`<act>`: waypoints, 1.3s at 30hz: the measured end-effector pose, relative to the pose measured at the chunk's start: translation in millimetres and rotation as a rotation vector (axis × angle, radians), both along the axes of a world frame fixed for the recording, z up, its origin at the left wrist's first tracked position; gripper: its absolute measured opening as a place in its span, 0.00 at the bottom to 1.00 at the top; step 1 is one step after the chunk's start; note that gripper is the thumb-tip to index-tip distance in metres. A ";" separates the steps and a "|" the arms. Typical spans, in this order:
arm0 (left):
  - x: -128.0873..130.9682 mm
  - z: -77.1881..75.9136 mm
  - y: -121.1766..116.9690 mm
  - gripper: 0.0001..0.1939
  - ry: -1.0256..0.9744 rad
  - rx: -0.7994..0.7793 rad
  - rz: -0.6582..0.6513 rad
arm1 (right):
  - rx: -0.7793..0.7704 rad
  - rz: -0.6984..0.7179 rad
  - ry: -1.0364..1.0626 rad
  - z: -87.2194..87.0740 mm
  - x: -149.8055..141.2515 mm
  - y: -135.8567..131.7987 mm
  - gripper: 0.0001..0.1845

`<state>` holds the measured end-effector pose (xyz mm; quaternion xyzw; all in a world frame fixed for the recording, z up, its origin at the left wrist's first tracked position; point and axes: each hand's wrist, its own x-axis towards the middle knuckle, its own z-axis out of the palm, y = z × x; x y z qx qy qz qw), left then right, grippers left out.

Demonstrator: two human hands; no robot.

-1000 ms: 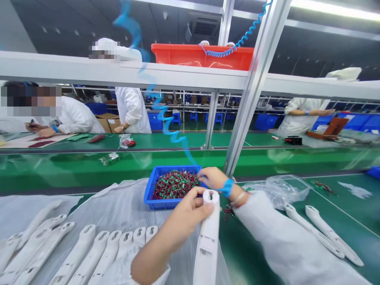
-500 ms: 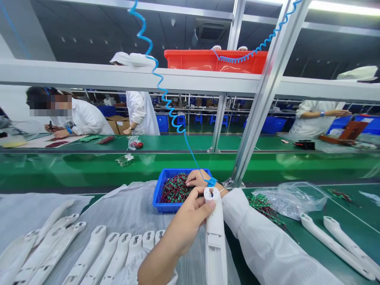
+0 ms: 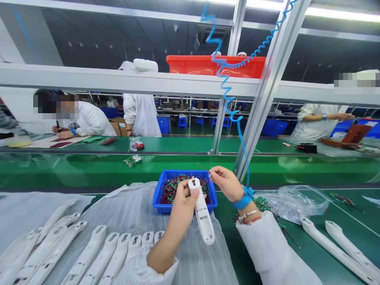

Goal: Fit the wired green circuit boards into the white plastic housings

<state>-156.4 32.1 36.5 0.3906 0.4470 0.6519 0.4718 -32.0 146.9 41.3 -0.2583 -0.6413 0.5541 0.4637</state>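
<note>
My left hand is closed around a long white plastic housing, held upright over the near edge of a blue tray. The tray is full of small green circuit boards with red wires. My right hand hovers just right of the tray, its fingers pinched on a thin wired part lifted above the pile. A blue wrist strap with a coiled blue cord sits on my right wrist.
A row of several white housings lies on clear plastic sheeting at the lower left; two more lie at the right beside a crumpled bag. An angled metal post rises behind the tray. An orange bin sits on the shelf. People in white coats work across the green conveyor.
My right hand has come up out of the tray with a thin wired part pinched in its fingers. My left hand has tilted the white housing and brought it closer to the tray.
</note>
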 end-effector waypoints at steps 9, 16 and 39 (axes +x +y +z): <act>-7.5 -16.5 6.8 0.17 0.367 0.069 0.206 | -0.367 0.115 0.098 4.8 3.0 -43.1 0.16; 0.2 -19.6 1.1 0.11 0.678 0.178 0.259 | -0.422 0.043 0.236 3.4 -10.0 -53.4 0.13; -0.6 -23.8 2.6 0.13 0.776 0.260 0.198 | -0.327 -0.256 0.480 -24.4 -42.9 -77.8 0.18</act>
